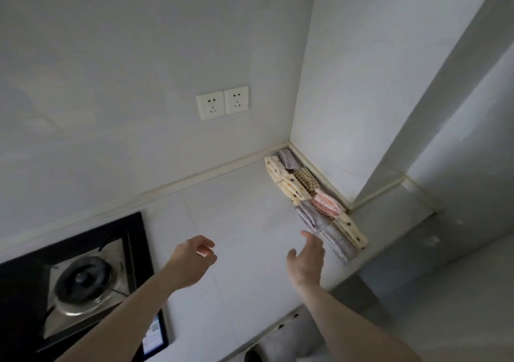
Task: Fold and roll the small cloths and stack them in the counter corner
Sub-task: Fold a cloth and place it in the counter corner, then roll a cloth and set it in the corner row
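Reaching toward the rolled cloths lined along the right wall at the counter corner, right of centre, keep your right hand open and your empty, loosely curled left hand clear, nudging the nearest grey roll straight.

The rolled cloths lie packed side by side in two rows along the right wall, reaching into the bench corner. They are cream spotted, grey, pink and checked, each touching the next.

we have one head view, looking forward and down over the counter toward its wall corner.
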